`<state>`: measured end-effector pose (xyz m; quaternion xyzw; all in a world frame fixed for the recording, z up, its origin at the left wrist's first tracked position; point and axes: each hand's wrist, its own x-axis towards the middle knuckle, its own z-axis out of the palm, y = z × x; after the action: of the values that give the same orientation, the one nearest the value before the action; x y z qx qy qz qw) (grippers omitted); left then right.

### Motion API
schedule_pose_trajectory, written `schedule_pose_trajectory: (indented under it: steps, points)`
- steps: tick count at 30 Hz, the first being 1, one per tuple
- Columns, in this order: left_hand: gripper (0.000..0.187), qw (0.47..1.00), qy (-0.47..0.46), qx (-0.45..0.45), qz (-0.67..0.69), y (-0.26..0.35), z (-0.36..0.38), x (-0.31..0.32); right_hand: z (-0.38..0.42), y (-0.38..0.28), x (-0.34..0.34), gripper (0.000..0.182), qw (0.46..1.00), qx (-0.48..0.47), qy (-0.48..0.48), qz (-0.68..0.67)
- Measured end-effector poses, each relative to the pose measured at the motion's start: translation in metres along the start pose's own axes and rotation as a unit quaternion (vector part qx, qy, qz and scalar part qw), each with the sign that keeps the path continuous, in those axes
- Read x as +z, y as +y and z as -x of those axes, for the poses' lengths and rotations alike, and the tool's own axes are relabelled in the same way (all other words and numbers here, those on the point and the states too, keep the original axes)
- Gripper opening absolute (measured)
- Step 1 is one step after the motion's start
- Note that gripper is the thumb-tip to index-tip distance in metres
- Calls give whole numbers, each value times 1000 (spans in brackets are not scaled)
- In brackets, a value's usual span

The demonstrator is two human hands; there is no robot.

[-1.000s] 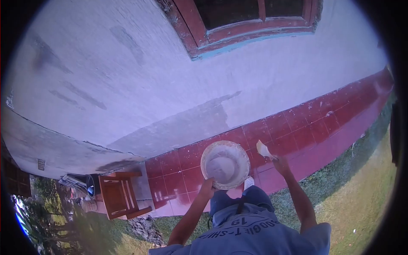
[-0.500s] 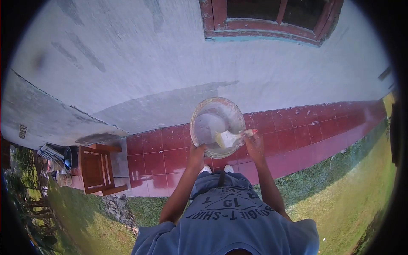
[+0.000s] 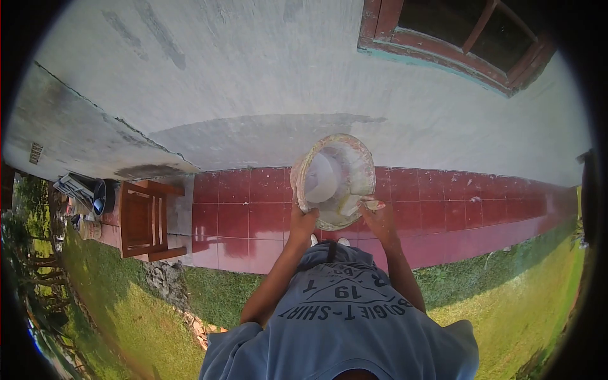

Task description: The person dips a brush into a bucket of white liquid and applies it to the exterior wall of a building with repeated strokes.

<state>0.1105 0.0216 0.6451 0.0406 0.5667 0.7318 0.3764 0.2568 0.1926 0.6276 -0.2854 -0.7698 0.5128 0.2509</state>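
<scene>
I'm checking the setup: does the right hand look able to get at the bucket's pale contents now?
Probably yes: the right hand holds a brush at the mouth of the bucket; nothing visible blocks the pale contents.

This is the outside of a building, by its looks a house: a red-tiled porch runs along a patchy pale wall with a wood-framed window. A partly sunlit lawn borders the porch, greenery shows at far left, and a wooden chair stands near the porch's left end.
</scene>
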Motion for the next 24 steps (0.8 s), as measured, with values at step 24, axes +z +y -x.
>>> schedule_pose_trajectory:
  steps: [24]
  points:
    - [78, 997, -22, 79, -12, 15, 18, -23, -53, -19, 81, 21, 985, 152, 71, -41]
